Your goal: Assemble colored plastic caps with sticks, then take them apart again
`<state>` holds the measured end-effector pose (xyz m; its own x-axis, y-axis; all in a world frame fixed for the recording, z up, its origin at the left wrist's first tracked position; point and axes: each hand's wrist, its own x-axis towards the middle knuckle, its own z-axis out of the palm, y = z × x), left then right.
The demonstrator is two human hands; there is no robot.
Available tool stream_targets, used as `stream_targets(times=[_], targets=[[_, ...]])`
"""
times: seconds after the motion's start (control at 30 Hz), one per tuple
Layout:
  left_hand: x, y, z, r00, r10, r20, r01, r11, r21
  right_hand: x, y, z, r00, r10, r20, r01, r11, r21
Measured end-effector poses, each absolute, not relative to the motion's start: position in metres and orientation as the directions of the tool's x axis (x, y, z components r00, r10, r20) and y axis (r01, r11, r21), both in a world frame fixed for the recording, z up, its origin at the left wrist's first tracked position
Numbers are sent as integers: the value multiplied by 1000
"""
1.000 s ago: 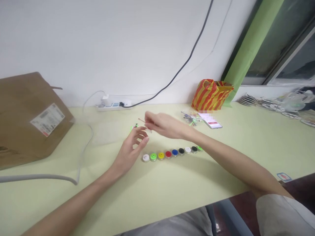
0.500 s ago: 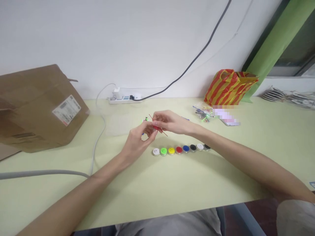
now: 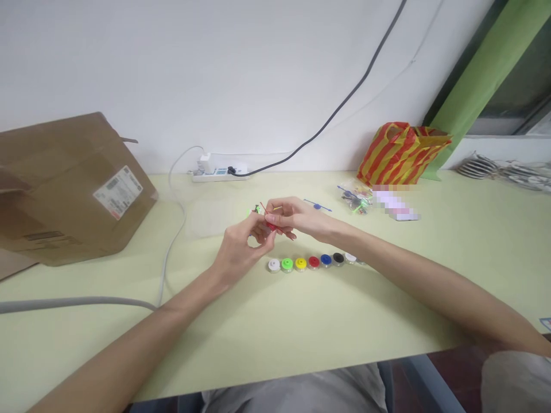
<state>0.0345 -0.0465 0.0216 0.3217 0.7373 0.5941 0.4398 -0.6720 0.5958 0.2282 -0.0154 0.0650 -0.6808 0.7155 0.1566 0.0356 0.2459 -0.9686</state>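
Above the middle of the table, my left hand (image 3: 239,245) and my right hand (image 3: 297,218) meet, both closed with fingertips pinched on a small red plastic piece (image 3: 271,226). Its thin red arms stick out at upper left and lower right; my fingers cover much of its middle. Just below my hands runs a row of small round pieces with coloured tops: white, green (image 3: 287,264), yellow (image 3: 301,263), red (image 3: 314,262), blue (image 3: 326,260), black and more, the far right end hidden by my right forearm. Behind my right hand lies a thin blue stick with a round centre (image 3: 317,206).
A cardboard box (image 3: 73,195) stands on the left, with a grey cable (image 3: 77,302) before it. A power strip (image 3: 220,174) sits against the wall. To the right are a plastic bag of small parts (image 3: 356,198) and a red-and-yellow striped bag (image 3: 400,154).
My hands stay together on the red piece, and my fingers have shifted slightly. My right hand has dropped a little, so more of the blue stick shows behind it.
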Motion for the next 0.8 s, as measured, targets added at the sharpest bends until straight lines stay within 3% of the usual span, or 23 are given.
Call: stream_targets(times=[0.23, 0.4, 0.57, 0.67, 0.8], targets=[[30, -45, 24, 342, 752, 564, 456, -657, 600, 227, -17, 63, -637, 760, 132, 48, 210, -976], [31, -45, 23, 394, 760, 517, 421, -650, 633, 231, -16, 64, -670, 738, 75, 92, 183, -979], [30, -43, 22, 403, 755, 517, 446, -656, 609, 233, -11, 62, -698, 708, 108, 71, 218, -973], [29, -37, 20, 267, 819, 508, 416, -573, 706, 233, -4, 56, -645, 758, 103, 73, 195, -978], [20, -19, 15, 1, 878, 479, 324, -453, 830, 232, 13, 40, -485, 874, -25, 59, 5, -998]])
